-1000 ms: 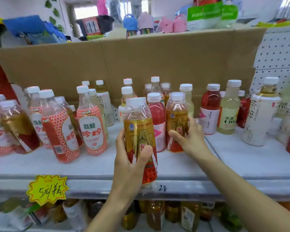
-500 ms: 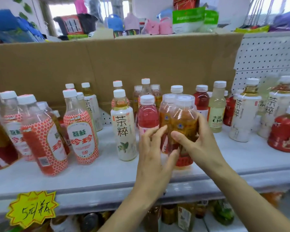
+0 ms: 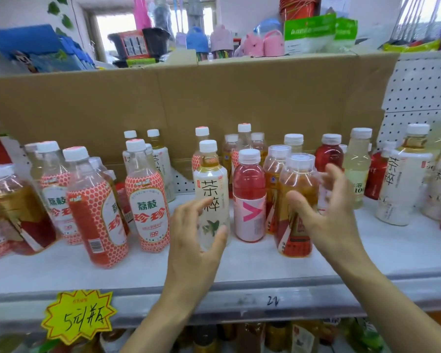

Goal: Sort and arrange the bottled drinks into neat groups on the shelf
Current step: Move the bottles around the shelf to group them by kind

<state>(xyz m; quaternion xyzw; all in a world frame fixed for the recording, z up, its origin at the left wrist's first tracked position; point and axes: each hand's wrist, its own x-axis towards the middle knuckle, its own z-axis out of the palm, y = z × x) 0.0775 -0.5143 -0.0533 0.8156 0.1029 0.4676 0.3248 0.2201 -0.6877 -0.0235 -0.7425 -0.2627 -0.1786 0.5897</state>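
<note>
We see a brown cardboard backing (image 3: 214,98) behind a white shelf (image 3: 138,273) crowded with bottled drinks. An amber tea bottle with a red-and-gold label (image 3: 297,200) stands near the front edge, beside a pink drink bottle with a white cap (image 3: 249,197). Our right hand (image 3: 326,215) and left hand (image 3: 196,245) hang spread open, holding nothing.

Bright, even light; edges bowed, hands blurred.
</note>
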